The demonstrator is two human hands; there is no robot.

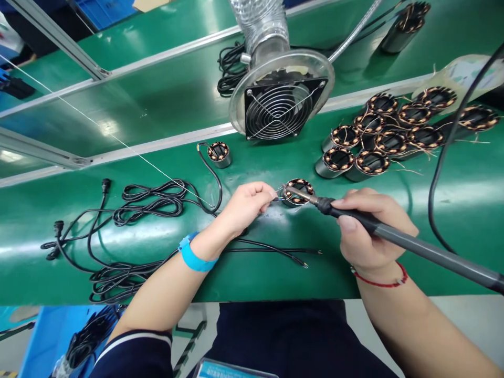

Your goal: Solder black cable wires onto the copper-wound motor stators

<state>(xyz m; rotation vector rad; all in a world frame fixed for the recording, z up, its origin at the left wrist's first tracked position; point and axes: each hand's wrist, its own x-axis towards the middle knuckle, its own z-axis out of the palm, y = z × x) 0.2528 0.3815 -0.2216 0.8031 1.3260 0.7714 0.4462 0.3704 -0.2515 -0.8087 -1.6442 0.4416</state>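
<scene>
My right hand (372, 226) is wrapped round the dark handle of a soldering iron (417, 241). The iron's tip lies over the left rim of a motor stator (299, 192) with copper windings. On the stator's left, my left hand (254, 202) pinches the end of a black cable, whose thin wires (279, 198) meet the stator's edge near the tip. Whether the wires touch the tip is too small to tell. Another stator (219, 154) with a cable beside it stands further back on the left. Two stripped cable ends (303, 257) lie below my hands.
A fume extractor fan (279, 110) on a silver duct hangs behind the work. Several stators (370, 136) cluster at the back right, near a hanging black cord (437, 184). Coiled black cables (153, 202) cover the left of the green bench. A blue bin (51, 336) stands below.
</scene>
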